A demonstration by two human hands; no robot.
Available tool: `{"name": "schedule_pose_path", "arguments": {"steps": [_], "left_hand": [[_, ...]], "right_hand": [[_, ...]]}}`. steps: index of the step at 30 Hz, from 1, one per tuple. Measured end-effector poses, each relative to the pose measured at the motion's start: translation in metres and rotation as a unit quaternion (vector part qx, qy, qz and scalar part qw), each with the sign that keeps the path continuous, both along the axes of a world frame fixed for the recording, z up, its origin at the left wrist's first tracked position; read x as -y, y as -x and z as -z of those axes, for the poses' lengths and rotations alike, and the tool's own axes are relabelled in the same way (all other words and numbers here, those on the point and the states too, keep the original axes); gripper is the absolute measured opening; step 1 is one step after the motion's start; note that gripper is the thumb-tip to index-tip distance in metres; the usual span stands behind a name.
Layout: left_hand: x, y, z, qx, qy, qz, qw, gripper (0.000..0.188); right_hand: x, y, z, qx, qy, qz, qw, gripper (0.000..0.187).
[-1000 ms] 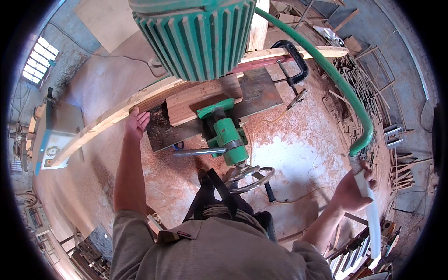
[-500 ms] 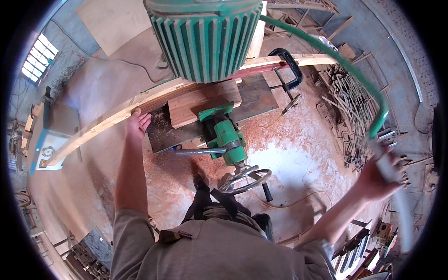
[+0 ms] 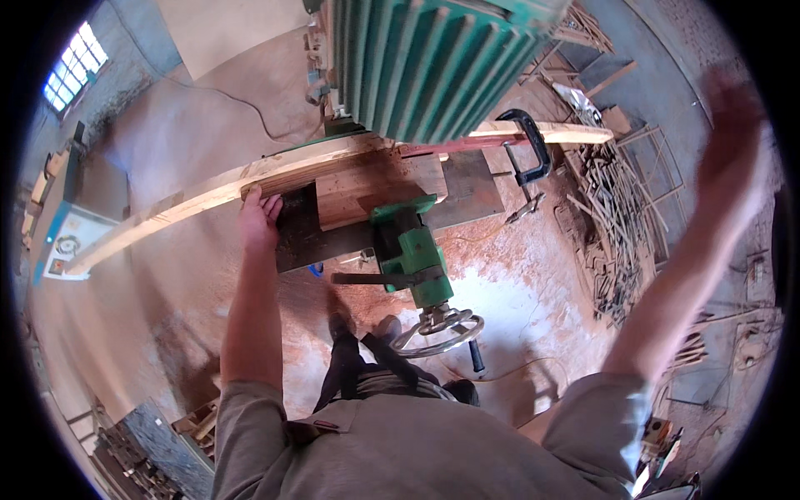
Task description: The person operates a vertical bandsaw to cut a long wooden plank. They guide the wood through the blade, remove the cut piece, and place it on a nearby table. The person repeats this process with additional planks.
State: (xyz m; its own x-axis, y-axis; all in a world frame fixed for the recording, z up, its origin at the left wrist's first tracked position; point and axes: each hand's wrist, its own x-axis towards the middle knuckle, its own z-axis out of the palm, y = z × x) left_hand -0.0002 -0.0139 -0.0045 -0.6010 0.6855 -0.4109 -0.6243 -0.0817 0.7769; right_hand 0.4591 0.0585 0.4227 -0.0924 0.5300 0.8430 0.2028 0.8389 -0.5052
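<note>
From where I stand, the person's left grip is against the near end of a brown strip beside the long pale beam, though I can't tell whether the fingers clasp it. That strip runs along the beam behind a reddish-brown block on the dark worktop, with a green vise-like clamp in front and a ribbed green motor above. The right grip, raised far out to the right, is too blurred to read as clenched or released.
</note>
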Motion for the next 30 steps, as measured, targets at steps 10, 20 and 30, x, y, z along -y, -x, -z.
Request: {"name": "schedule_pose_path", "arguments": {"steps": [10, 20, 30], "left_hand": [[-0.005, 0.005, -0.001, -0.012, -0.012, 0.013, 1.000, 0.036], [-0.003, 0.008, 0.003, 0.035, -0.001, 0.020, 0.999, 0.032], [0.029, 0.079, -0.006, 0.046, -0.057, 0.009, 0.997, 0.023]], "right_hand": [[0.104, 0.224, 0.268, 0.551, 0.403, -0.253, 0.686, 0.041], [0.049, -0.006, 0.395, -0.148, 0.610, 0.072, 0.775, 0.035], [0.151, -0.073, 0.354, -0.135, 0.609, 0.281, 0.729, 0.034]]}}
